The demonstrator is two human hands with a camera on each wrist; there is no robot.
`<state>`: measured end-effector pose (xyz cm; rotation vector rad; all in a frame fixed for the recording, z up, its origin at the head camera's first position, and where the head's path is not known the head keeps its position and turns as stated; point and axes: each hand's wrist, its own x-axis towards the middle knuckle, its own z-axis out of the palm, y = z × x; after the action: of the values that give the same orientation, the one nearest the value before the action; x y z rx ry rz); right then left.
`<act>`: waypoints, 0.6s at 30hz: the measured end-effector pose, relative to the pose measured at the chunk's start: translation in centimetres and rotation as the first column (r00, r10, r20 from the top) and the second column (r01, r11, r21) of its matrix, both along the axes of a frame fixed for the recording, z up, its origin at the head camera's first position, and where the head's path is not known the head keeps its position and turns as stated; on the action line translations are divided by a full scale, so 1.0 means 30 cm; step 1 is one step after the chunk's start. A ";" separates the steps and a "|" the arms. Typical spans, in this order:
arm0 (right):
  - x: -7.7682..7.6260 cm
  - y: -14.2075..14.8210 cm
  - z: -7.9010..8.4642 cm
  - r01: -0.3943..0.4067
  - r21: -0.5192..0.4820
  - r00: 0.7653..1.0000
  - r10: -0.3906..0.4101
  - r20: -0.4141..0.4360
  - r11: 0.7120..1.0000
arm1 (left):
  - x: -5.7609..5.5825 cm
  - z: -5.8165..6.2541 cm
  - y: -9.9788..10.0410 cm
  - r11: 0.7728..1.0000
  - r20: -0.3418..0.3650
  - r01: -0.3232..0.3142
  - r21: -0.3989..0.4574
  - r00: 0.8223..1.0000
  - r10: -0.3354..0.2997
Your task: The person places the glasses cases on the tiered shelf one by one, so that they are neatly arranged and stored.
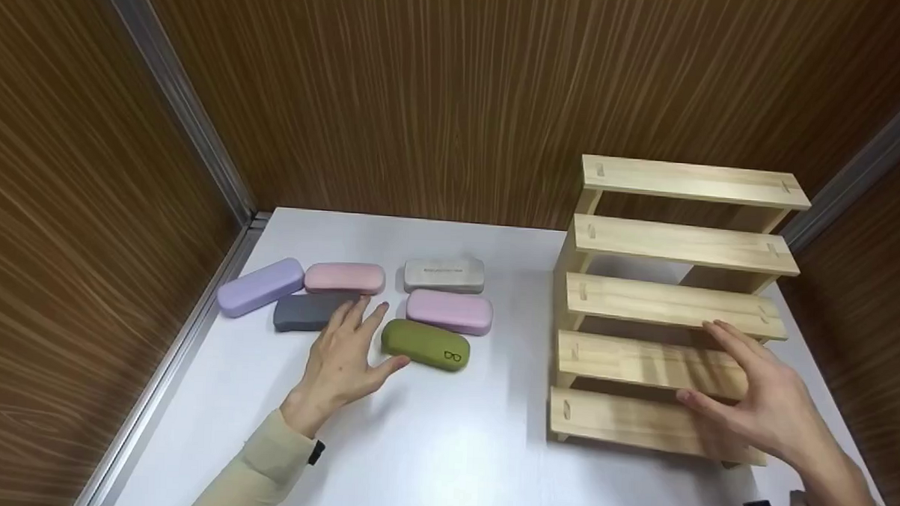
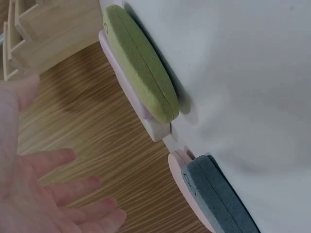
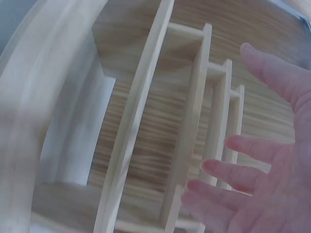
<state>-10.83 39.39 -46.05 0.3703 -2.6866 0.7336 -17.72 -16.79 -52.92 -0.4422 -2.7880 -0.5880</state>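
My left hand [image 1: 341, 361] hovers with spread fingers over the table, holding nothing. It is nearest a dark blue-grey glasses case [image 1: 302, 312], partly hidden by the fingers, and a green glasses case [image 1: 426, 344] with a small glasses mark. Behind these lie a light pink case [image 1: 344, 278], a lavender case [image 1: 260, 287] set at a slant, a lilac-pink case [image 1: 449, 311] and a pale grey case [image 1: 444, 275]. My right hand [image 1: 774, 403], empty with fingers extended, is in front of the right end of a stepped wooden rack [image 1: 665, 305]. Whether it touches the rack I cannot tell.
The white table [image 1: 443, 447] bears everything. Brown wood-grain panels [image 1: 425, 102] stand at the back and both sides, joined by metal strips [image 1: 193, 117] at the corners. Several shelves of the rack rise toward the back right.
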 end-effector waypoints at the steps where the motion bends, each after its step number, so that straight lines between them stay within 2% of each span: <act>1: 0.004 0.012 -0.001 0.000 -0.027 1.000 0.000 -0.003 1.000 | 0.000 -0.001 0.001 1.000 -0.004 0.007 0.008 1.000 -0.007; 5: 0.023 0.059 -0.004 0.029 -0.129 0.999 -0.026 0.024 0.991 | -0.001 -0.005 0.005 0.998 -0.007 0.040 0.051 0.999 -0.040; 10: 0.048 0.114 -0.004 0.093 -0.174 0.993 -0.078 0.094 0.980 | -0.005 -0.016 0.006 0.993 -0.002 0.078 0.091 0.997 -0.078; 14: 0.064 0.156 -0.006 0.101 -0.230 0.984 -0.064 0.164 0.968 | -0.012 -0.034 0.006 0.989 -0.005 0.087 0.116 0.996 -0.087; 18: 0.084 0.200 -0.020 0.102 -0.297 0.971 -0.031 0.237 0.949 | -0.021 -0.051 0.011 0.985 0.024 0.099 0.139 0.994 -0.103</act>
<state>-8.31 45.39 -46.64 0.1194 -2.7135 1.2203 -18.34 -16.47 -54.46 -0.5514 -2.7440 -0.8112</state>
